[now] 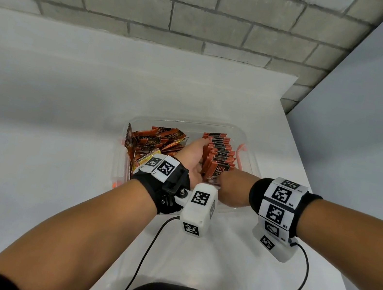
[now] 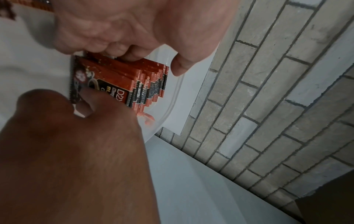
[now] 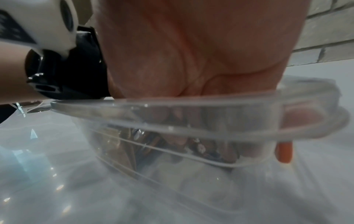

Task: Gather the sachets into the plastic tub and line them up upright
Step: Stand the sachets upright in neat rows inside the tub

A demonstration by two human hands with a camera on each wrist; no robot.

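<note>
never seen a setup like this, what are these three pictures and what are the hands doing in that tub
No machine here: a person wears one camera on the head and one on each wrist, strapped on with patterned marker bands. The head view looks down on a white table with a clear plastic tub. Inside, a loose heap of orange sachets lies on the left and an upright row of sachets on the right. The left hand steadies the row's side; the right hand pinches the nearest sachet. The wrist views show this close up.
</note>
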